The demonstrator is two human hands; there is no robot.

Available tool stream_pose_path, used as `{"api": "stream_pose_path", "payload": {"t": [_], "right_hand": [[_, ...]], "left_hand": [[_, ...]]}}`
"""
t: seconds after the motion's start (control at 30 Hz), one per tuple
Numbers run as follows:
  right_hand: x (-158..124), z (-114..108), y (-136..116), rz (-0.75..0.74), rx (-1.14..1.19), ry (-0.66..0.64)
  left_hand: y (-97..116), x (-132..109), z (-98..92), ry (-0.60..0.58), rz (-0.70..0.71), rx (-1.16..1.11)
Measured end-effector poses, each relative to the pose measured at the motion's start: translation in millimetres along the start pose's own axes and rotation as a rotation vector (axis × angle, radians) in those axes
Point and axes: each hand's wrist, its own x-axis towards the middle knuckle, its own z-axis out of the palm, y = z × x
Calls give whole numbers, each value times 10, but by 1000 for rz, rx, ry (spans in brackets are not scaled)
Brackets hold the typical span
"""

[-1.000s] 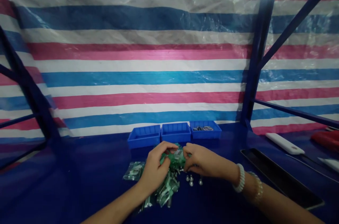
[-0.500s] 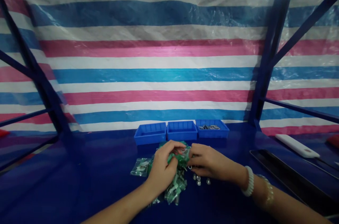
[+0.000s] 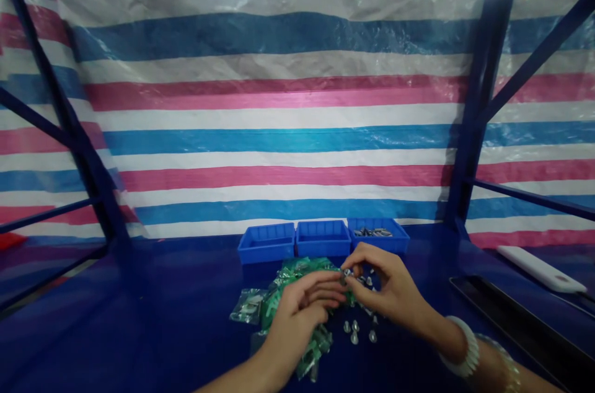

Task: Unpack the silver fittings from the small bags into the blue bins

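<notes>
My left hand (image 3: 304, 312) rests over the pile of small clear bags with green parts (image 3: 297, 269), its fingers stretched toward my right hand and nothing visible in them. Beside the pile, my right hand (image 3: 393, 281) is closed, thumb and forefinger pinching a small shiny piece (image 3: 346, 273) whose kind I cannot make out. The two hands' fingertips almost meet there. Small clear, silvery pieces (image 3: 354, 337) lie on the table below my right hand, with more partly hidden behind its fingers. One bag with pale parts (image 3: 250, 306) lies left of the pile.
Three blue bins stand in a row behind the pile: a left bin (image 3: 266, 255), a middle bin (image 3: 323, 248) and a right bin (image 3: 404, 244) holding small metal parts (image 3: 373, 232). To the right lie a long black tray-like object (image 3: 506, 318) and a white device (image 3: 539, 269) with a cable. Blue posts (image 3: 474, 108) flank the table.
The view has tilted up slightly. My right hand has lifted and turned, now pinching a small shiny piece at the fingertips. My left fingers have straightened toward it, and more loose pieces show.
</notes>
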Motion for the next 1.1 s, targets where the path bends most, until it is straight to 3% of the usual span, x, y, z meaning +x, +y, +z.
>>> {"api": "stream_pose_path", "payload": {"t": [0.1, 0.2, 0.3, 0.47, 0.7, 0.8, 0.87, 0.97, 1.1], "right_hand": [[-28, 8, -66, -184, -133, -11], [-43, 3, -77, -228, -154, 49], [-36, -4, -39, -34, -1, 117], [-18, 69, 57, 349, 557, 90], [-41, 233, -33, 508, 974, -17], [-8, 180, 9, 516, 869, 14], [44, 64, 144, 521, 647, 86], [143, -212, 491, 474, 147, 249], [236, -582, 960, 467, -99, 329]], "left_hand": [[-29, -31, 37, 6, -124, -181], [11, -67, 69, 22, -80, -228], [73, -83, 74, -15, 51, -183], [92, -81, 8, -167, 286, -9], [58, -94, -66, -239, 380, 258], [64, -113, -67, -183, 371, 225], [70, -113, -74, -136, 371, 227], [71, -83, -97, -70, 375, 253], [74, -10, -132, 15, 328, 299]]}}
